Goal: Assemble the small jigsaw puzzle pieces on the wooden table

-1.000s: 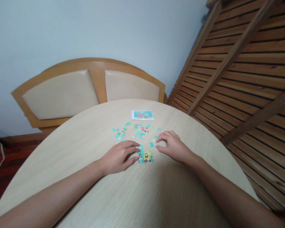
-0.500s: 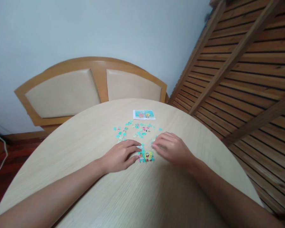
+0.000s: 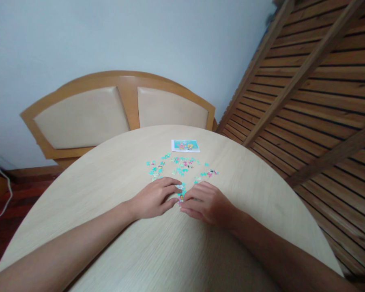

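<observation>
A partly joined jigsaw puzzle (image 3: 181, 197) lies flat on the table between my hands, showing turquoise and a small cartoon figure. My left hand (image 3: 158, 196) rests at its left edge, thumb and fingers apart, fingertips touching the pieces. Over the right part of the puzzle bends my right hand (image 3: 205, 202), its curled fingers and thumb closed down on the joined pieces and hiding the yellow cartoon figure there. Loose turquoise jigsaw pieces (image 3: 181, 170) are scattered just beyond both hands.
The round wooden table (image 3: 109, 170) carries everything. Behind the pieces lies a picture card (image 3: 185, 146) with two cartoon figures. A padded bench back (image 3: 82, 117) stands past the far edge, a slatted wooden panel (image 3: 307, 89) at the right. More loose pieces (image 3: 211, 173) lie beyond my right hand.
My right hand has moved left and slightly toward me, onto the puzzle, covering the yellow figure. Pink and turquoise pieces it hid now show behind it. My left hand stays put.
</observation>
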A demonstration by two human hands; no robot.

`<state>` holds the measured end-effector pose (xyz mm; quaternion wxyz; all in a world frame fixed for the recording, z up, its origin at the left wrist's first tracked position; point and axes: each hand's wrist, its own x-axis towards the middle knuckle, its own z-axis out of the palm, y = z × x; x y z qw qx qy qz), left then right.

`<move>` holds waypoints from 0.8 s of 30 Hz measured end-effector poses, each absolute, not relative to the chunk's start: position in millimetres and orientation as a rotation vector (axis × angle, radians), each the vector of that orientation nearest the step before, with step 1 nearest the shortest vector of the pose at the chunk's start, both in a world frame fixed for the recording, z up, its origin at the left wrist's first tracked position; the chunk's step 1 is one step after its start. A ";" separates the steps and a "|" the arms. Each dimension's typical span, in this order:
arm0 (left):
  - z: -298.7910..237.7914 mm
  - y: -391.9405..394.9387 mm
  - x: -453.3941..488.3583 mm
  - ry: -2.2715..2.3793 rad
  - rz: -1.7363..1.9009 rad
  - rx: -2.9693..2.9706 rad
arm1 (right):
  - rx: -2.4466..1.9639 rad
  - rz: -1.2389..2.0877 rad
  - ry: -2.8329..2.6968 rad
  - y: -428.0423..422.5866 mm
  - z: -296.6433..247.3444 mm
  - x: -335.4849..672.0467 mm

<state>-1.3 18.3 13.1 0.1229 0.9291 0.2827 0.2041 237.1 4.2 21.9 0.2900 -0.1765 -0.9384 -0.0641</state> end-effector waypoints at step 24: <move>14.3 17.9 -0.5 0.819 0.612 2.703 | -0.428 -0.154 -2.594 6.1 18.9 238.5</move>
